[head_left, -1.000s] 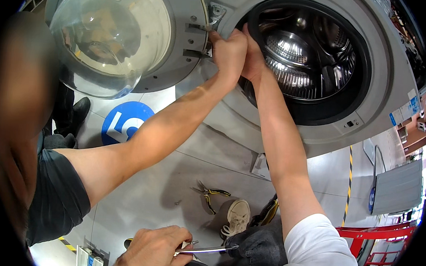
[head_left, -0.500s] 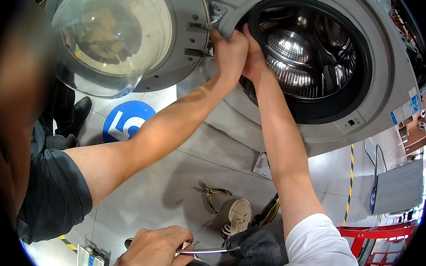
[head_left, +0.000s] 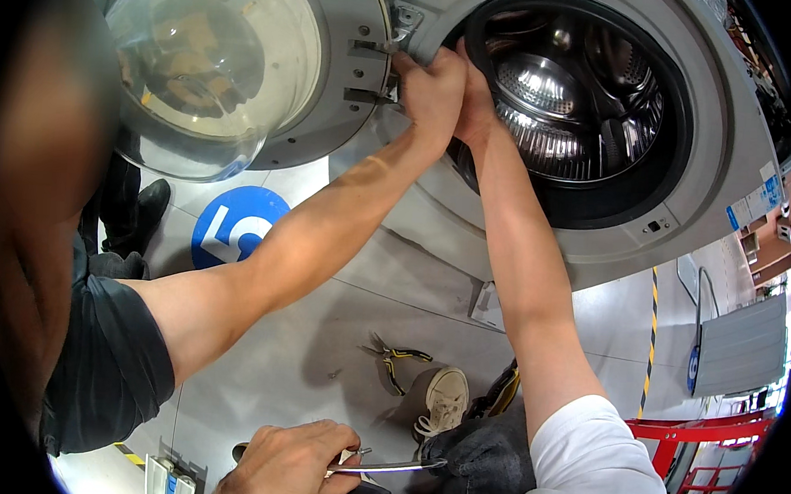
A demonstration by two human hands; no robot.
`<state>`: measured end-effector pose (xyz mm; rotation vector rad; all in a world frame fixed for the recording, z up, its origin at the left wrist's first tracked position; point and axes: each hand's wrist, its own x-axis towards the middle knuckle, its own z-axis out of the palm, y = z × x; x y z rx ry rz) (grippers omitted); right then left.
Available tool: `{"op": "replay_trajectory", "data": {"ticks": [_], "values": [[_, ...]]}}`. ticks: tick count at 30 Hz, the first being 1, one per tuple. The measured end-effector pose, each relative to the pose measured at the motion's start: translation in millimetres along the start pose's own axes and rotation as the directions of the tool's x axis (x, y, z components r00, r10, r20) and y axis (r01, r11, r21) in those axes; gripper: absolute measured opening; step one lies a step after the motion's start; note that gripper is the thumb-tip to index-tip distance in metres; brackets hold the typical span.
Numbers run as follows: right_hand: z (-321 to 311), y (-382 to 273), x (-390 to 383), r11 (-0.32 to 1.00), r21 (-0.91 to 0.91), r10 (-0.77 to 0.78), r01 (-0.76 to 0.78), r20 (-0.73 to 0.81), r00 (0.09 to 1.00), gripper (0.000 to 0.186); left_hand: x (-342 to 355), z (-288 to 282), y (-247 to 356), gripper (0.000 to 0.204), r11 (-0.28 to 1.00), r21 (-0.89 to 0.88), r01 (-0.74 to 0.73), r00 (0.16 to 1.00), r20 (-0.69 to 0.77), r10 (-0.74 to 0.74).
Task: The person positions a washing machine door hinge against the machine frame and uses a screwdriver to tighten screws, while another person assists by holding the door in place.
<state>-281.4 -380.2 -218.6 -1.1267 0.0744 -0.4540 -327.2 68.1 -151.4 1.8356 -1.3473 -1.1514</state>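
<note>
My right hand (head_left: 478, 107) reaches up to the left edge of the black rubber door seal (head_left: 587, 218) of a front-loading washing machine, its fingers curled at the rubber and partly hidden. A co-worker's hand (head_left: 432, 95) presses in beside mine, close to the door hinge (head_left: 371, 46). Low in the picture, my left hand (head_left: 287, 467) grips a slim silver metal strip (head_left: 386, 468) with a dark tip. A small bolt-like metal piece (head_left: 363, 451) pokes out by those fingers. The round glass door (head_left: 198, 63) hangs open at the left; the steel drum (head_left: 555, 148) shows inside the opening.
Pliers with yellow-black handles (head_left: 393, 360) lie on the tiled floor (head_left: 297, 377) near a beige shoe (head_left: 446, 399). A co-worker in a dark sleeve (head_left: 112, 356) crowds the left side. At the right are a grey panel (head_left: 742, 350) and red metal frame (head_left: 701, 431).
My right hand and the co-worker's hand have shifted slightly at the seal's left edge. The co-worker's blurred head has moved a little to the right. My left hand stays where it was.
</note>
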Motion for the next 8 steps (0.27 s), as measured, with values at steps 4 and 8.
{"op": "replay_trajectory", "data": {"ticks": [4,8], "values": [[8.9,-0.7,-0.5,0.999,0.019,-0.028,0.027,0.023,0.999,0.062,-0.2,-0.9,-0.4,0.02,1.0,-0.023,0.005,1.0,-0.005,-0.005],[1.0,2.2,-1.9,0.999,0.033,-0.01,0.01,0.009,1.0,0.062,5.2,1.6,-1.3,0.021,0.993,0.018,0.119,0.99,0.08,-0.12]]}}
